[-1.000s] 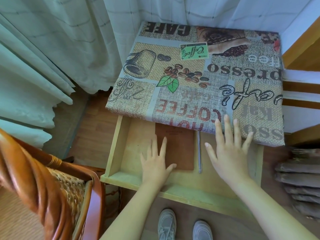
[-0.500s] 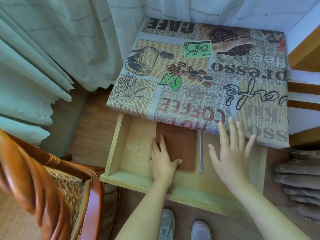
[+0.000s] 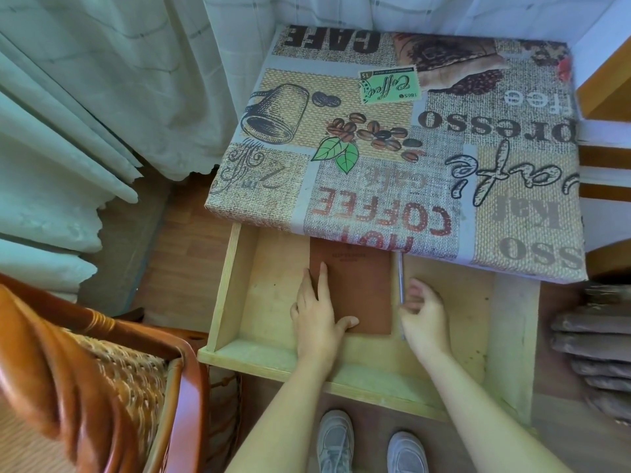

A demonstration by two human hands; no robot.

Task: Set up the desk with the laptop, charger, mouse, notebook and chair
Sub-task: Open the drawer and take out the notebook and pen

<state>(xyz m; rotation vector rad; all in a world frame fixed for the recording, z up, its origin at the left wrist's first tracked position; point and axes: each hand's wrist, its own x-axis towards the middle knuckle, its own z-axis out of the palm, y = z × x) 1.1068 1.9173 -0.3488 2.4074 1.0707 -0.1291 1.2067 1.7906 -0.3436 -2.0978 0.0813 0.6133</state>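
Right hand point(image 3: 423, 317): had dropped from spread to curled around the thin metallic pen point(image 3: 400, 274).
Left hand point(image 3: 317, 319): stayed flat on the brown notebook point(image 3: 358, 288).

A silver pen point(image 3: 400, 278) lies in an open pale wooden drawer point(image 3: 239, 288); sheer white curtains point(image 3: 102, 97) hang at left.

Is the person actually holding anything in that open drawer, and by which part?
Right hand pinches the pen near its lower end. Left hand lies on the brown notebook, left edge, not visibly gripping.
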